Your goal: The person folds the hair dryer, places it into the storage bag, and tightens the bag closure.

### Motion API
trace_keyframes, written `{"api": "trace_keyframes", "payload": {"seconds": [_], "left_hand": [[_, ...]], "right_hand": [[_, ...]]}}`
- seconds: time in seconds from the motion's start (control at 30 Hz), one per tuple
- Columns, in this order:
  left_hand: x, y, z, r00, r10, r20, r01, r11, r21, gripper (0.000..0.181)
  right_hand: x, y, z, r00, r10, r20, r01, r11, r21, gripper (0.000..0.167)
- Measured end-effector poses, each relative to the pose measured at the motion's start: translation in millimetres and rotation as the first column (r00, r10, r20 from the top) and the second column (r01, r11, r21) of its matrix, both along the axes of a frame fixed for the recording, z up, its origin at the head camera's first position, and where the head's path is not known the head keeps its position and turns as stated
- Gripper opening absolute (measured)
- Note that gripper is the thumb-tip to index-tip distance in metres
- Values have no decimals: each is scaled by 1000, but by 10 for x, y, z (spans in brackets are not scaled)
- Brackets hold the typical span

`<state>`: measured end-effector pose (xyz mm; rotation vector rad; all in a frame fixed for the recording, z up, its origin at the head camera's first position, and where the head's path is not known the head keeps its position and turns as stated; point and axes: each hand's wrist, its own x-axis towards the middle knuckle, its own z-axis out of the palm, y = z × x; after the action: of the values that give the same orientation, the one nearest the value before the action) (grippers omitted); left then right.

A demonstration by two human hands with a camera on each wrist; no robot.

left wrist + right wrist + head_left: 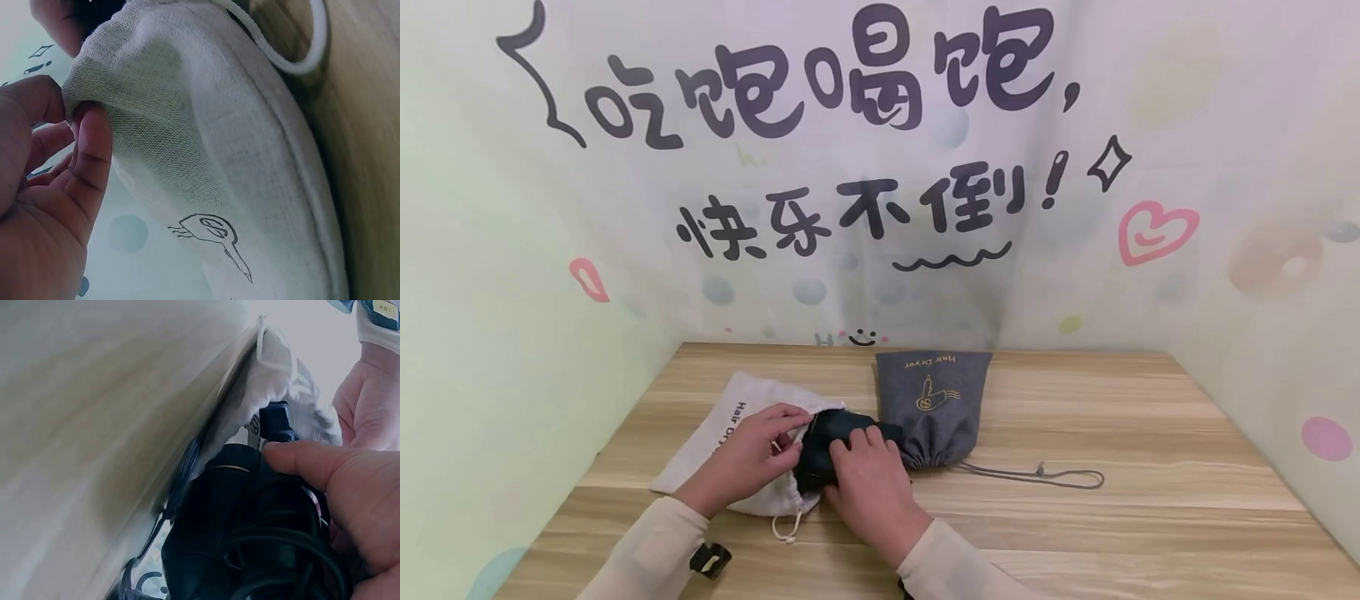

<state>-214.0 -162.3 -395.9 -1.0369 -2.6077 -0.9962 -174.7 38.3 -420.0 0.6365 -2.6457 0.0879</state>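
A dark hair dryer (838, 427) with a black cord (281, 534) looped along it lies at the mouth of a white drawstring bag (700, 442). Part of it is inside the bag and hidden. My left hand (748, 458) pinches the bag's rim between thumb and fingers, as the left wrist view shows on the pale cloth (187, 119). My right hand (876, 487) grips the dryer from the near right side. In the right wrist view my thumb (312, 462) lies by a black plug-like piece (275, 422) at the bag's opening.
Just right of the dryer, a grey "Hair Dryer" bag (936, 400) lies gathered at its mouth, its cord (1067, 479) trailing right. The white bag's drawstring loop (786, 529) hangs toward me. Printed cloth walls (865, 292) bound the wooden table (1112, 542) at back and sides.
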Motion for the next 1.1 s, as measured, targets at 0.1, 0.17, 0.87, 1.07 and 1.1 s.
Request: {"api": "trace_keyframes", "payload": {"seconds": [0.1, 0.17, 0.87, 1.07, 1.1], "left_hand": [[-1, 25, -20, 1000, 5, -5, -5, 1000, 22, 33], [-1, 29, -34, 1000, -5, -15, 6, 999, 37, 32], [200, 84, -102, 997, 47, -55, -59, 973, -222, 16], [265, 176, -181, 974, 27, -225, -102, 939, -328, 22], [280, 191, -189, 969, 31, -247, -115, 936, -334, 24]], "right_hand": [[0, -24, 0, 1000, -7, 20, 7, 1000, 2, 40], [2, -41, 1, 1000, -9, 26, 9, 1000, 0, 40], [-205, 207, 280, 972, 172, 159, -146, 976, -159, 26], [-462, 129, 318, 945, 178, 274, -156, 983, -99, 47], [-492, 109, 311, 935, 185, 304, -167, 982, -83, 47]]}}
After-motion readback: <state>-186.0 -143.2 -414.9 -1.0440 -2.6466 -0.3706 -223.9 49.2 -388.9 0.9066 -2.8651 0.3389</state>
